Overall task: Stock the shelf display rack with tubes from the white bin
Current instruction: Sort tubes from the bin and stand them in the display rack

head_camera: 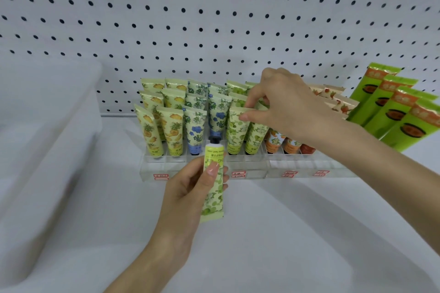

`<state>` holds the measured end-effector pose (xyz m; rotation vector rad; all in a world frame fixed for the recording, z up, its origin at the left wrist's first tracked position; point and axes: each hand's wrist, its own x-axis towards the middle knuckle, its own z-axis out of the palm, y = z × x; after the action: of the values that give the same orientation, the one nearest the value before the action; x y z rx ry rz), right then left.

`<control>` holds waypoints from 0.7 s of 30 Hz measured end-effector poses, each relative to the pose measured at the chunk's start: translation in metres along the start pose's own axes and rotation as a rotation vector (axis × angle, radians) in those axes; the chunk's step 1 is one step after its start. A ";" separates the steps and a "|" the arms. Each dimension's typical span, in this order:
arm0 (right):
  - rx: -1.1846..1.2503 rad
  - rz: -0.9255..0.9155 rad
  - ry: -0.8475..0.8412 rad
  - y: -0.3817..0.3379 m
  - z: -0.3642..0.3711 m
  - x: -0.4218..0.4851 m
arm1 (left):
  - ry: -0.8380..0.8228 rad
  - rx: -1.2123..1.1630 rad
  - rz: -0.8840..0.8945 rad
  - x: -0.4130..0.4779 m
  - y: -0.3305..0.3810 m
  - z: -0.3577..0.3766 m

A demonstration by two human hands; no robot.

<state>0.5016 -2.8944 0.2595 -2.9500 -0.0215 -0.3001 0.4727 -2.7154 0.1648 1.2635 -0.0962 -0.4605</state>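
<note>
my left hand curls round a lime tube, cap up, at 6 o'clock just before the clear rack. my right hand pinches the top edge of a front-row leaf tube standing in the rack. the white bin sits at 9 o'clock.

1. White bin, left of frame: blurred, cut by the left edge; I cannot see inside.
2. Orange tubes, right of centre: tops hidden behind the right hand and its wrist.
3. Leaf-print tube, front row: top corner covered by the pinching right fingertips.
4. Green packs, right edge: cropped, print blurred.
5. Red labels on the rack: too small for me to read (the rack's front centre sits behind the left hand).
6. Held tube: lettering illegible.
</note>
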 end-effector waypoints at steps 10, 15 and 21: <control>-0.012 0.001 0.009 0.000 0.001 -0.001 | 0.003 -0.068 -0.021 -0.002 0.006 0.001; 0.051 0.018 0.077 -0.001 -0.008 -0.012 | 0.014 -0.078 0.030 0.000 0.005 -0.002; 0.219 -0.007 0.035 -0.016 -0.004 -0.062 | 0.010 -0.226 0.113 0.003 0.005 -0.005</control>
<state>0.4396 -2.8788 0.2537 -2.7276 -0.0567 -0.3283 0.4786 -2.7113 0.1675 1.0325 -0.1035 -0.3569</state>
